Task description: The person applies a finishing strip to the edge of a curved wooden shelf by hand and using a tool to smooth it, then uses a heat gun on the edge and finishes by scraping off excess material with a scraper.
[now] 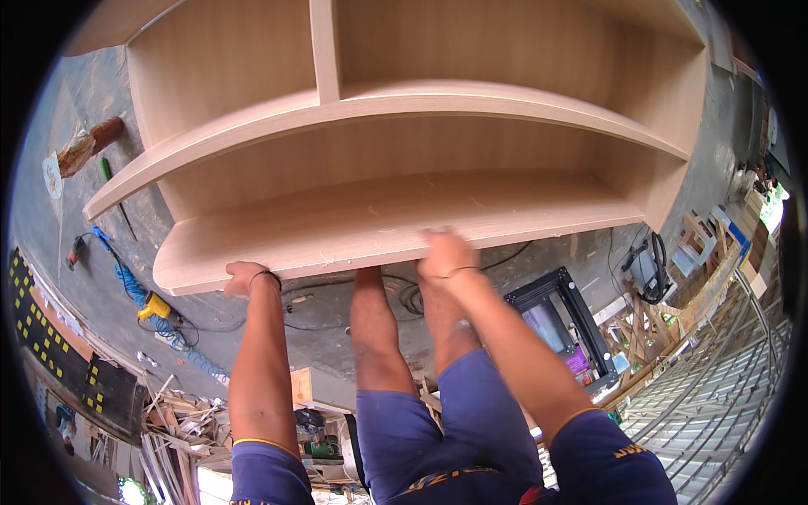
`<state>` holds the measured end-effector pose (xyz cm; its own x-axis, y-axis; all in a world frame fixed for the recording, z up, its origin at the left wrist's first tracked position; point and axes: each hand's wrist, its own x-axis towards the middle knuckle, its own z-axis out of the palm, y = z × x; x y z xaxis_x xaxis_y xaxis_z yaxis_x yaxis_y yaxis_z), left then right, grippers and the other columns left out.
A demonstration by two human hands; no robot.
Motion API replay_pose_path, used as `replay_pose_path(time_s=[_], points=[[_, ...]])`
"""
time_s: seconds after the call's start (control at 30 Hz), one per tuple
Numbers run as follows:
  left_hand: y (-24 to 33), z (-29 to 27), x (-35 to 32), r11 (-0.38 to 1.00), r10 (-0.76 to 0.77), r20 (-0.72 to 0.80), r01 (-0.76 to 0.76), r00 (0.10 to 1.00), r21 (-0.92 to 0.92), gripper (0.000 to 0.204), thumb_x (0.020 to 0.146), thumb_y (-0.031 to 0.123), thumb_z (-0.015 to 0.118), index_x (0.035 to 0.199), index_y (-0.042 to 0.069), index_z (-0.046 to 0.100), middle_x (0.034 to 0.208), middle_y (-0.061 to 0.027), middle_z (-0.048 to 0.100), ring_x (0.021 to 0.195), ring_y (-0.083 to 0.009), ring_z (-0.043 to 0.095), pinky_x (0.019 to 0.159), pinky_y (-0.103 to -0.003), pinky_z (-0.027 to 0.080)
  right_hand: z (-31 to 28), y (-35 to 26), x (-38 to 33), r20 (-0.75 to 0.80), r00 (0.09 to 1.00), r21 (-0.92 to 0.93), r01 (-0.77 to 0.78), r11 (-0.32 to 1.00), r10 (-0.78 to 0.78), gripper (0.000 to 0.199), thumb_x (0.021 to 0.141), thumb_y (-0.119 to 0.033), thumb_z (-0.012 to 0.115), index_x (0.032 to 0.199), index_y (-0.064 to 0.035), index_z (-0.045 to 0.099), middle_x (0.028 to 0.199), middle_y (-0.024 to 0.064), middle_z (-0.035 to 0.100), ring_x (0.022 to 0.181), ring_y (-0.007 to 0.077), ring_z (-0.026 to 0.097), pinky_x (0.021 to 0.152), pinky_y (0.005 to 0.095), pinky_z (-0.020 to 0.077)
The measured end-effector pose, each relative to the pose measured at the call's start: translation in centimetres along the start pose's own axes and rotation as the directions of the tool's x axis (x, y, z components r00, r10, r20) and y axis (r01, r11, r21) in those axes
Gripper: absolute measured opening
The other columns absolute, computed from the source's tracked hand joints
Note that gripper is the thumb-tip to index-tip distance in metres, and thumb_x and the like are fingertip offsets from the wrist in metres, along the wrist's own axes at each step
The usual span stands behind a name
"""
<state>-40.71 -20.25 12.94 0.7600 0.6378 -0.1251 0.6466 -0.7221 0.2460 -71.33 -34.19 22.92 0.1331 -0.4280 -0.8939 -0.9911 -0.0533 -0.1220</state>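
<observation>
In front of me lies a light wood-grain shelf cabinet (400, 210) with a long, curved front edge on its nearest panel. My left hand (247, 277) grips that edge near its left end, with part of the fingers hidden against the board. Farther right, my right hand (448, 256) is at the same front edge. Motion smears its fingers, so whether it holds anything cannot be made out. Thin pale shavings (328, 259) are scattered over the panel. A horizontal shelf (471, 103) and an upright divider (325, 50) stand beyond.
A yellow air tool (154, 306) with a coiled blue hose (126, 282) lies on the floor at left, near a green-handled screwdriver (106, 168). Black cables run beneath the cabinet's front. At right are a black frame (562, 328), wood scraps and a metal rack (715, 404).
</observation>
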Motion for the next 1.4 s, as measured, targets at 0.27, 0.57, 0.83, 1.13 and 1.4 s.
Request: replay_pose_path(time_s=[0.27, 0.57, 0.83, 1.13, 1.4], points=[[1.0, -0.6, -1.5, 1.0, -0.006, 0.004, 0.006, 1.0, 0.007, 0.048, 0.086, 0.028, 0.044, 0.114, -0.011, 0.039, 0.107, -0.0343, 0.059, 0.094, -0.0457, 0.062, 0.082, -0.054, 0.049, -3.8, 4.5, -0.5, 0.031, 0.993, -0.075, -0.116, 0.99, 0.118, 0.047, 0.074, -0.011, 0.056, 0.121, -0.0131, 0.063, 0.121, 0.0173, 0.061, 0.113, 0.0347, 0.057, 0.098, 0.0428, 0.0462], [1.0, -0.5, -1.0, 0.999, -0.047, 0.027, 0.046, 0.999, 0.021, 0.051, 0.086, 0.029, 0.043, 0.118, -0.011, 0.036, 0.108, -0.0344, 0.059, 0.093, -0.0465, 0.062, 0.082, -0.054, 0.05, -1.4, -0.4, -0.5, 0.098, 0.991, -0.059, -0.087, 0.994, 0.093, 0.052, 0.071, -0.014, 0.059, 0.122, -0.0166, 0.063, 0.118, 0.0201, 0.061, 0.108, 0.0375, 0.06, 0.094, 0.0476, 0.0484], [1.6, -2.0, -1.9, 0.998, -0.049, 0.123, 0.053, 0.991, -0.025, 0.053, 0.088, 0.027, 0.049, 0.121, -0.012, 0.032, 0.114, -0.0373, 0.054, 0.097, -0.0472, 0.061, 0.085, -0.053, 0.051, 2.7, -4.5, 1.8, -0.045, 0.989, 0.509, 0.146, 0.848, -0.143, 0.034, 0.079, -0.004, 0.053, 0.112, -0.0026, 0.063, 0.108, 0.0215, 0.065, 0.102, 0.0358, 0.062, 0.09, 0.0397, 0.048], [-4.1, -9.5, -9.7, 0.019, 0.574, 0.761, -0.924, -0.303, -0.383, 0.047, 0.084, 0.025, 0.061, 0.126, 0.006, 0.052, 0.136, -0.0151, 0.049, 0.133, -0.035, 0.039, 0.108, -0.057, 0.025, -2.0, 20.8, 0.1, -0.414, 0.844, 0.031, -0.362, 0.932, 0.341, 0.027, 0.083, -0.017, 0.058, 0.11, -0.0132, 0.065, 0.096, 0.0204, 0.067, 0.093, 0.0377, 0.064, 0.081, 0.0433, 0.0504], [-3.9, -6.3, -8.3, -0.097, 0.473, 0.573, -0.686, -0.669, -0.721, 0.036, 0.076, 0.008, 0.062, 0.112, 0.005, 0.059, 0.117, -0.0122, 0.062, 0.112, -0.0289, 0.057, 0.097, -0.043, 0.043, -0.7, 13.5, 0.1, -0.432, 0.862, -0.238, -0.391, 0.889, 0.263, 0.032, 0.081, -0.015, 0.055, 0.112, -0.0164, 0.065, 0.105, 0.0183, 0.064, 0.096, 0.0391, 0.063, 0.083, 0.0474, 0.0513]])
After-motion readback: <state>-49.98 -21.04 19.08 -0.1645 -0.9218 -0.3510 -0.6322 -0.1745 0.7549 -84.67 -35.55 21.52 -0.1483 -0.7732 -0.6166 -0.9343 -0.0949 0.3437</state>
